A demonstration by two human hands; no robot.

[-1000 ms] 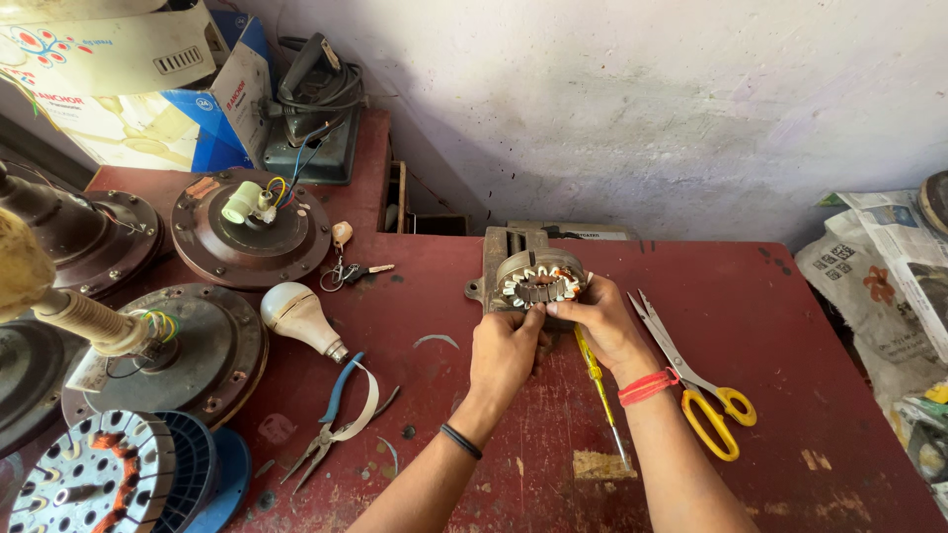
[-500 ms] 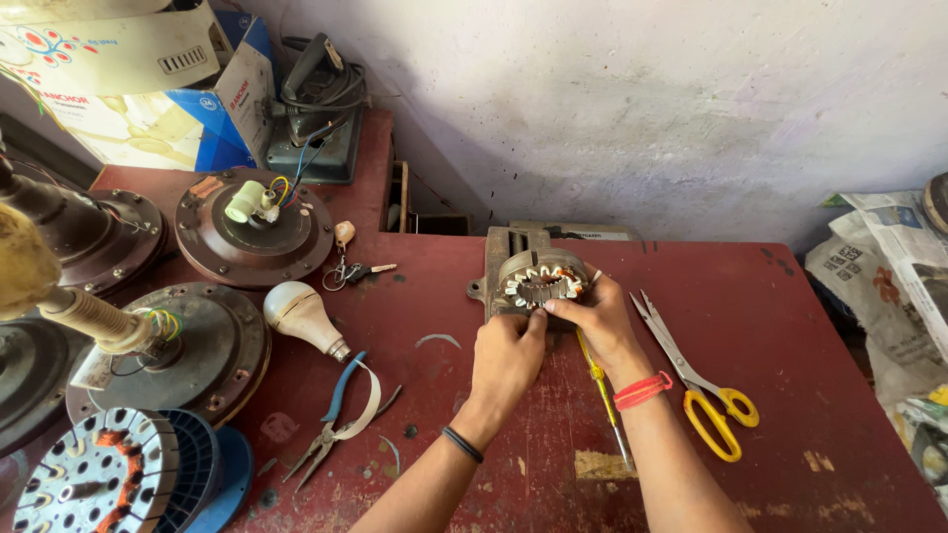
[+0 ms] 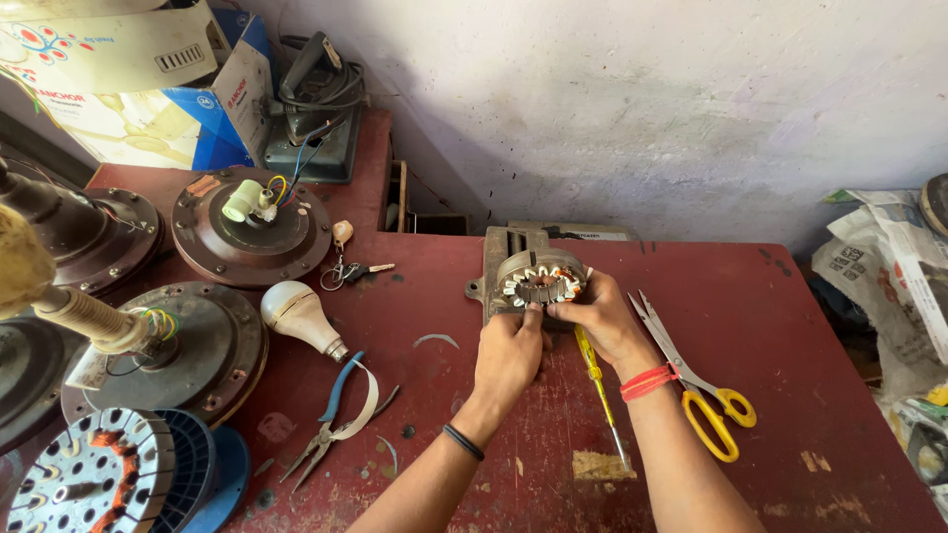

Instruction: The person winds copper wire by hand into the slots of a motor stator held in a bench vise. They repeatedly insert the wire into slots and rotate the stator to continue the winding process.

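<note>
1. The stator, a round ring of metal teeth with copper windings, sits toward the back middle of the red counter, on a grey metal block that lifts it off the surface and seems to hold it steady for work.

2. The left hand comes in from below, its fingertips pressed to the near rim of the stator. The grip looks like a light pinch on the ring's edge, fingers curled rather than spread; I read it as steadying the part.

3. The right hand closes on the stator's right side, fingers wrapped to the rim, so both hands brace it from the front. A red thread bracelet circles that wrist.

4. A yellow-handled screwdriver lies on the counter between the two forearms, tip toward the person, within easy reach.

5. Just right of the right wrist lie yellow-handled scissors, blades pointing toward the stator.

6. Farther left, blue-handled pliers lie near a white bulb.

7. Along the left edge stand opened ceiling fan motor housings, one with coloured wires showing, and a wound core sits at the near corner.

8. A cardboard box stands at the back left against the wall.
</note>
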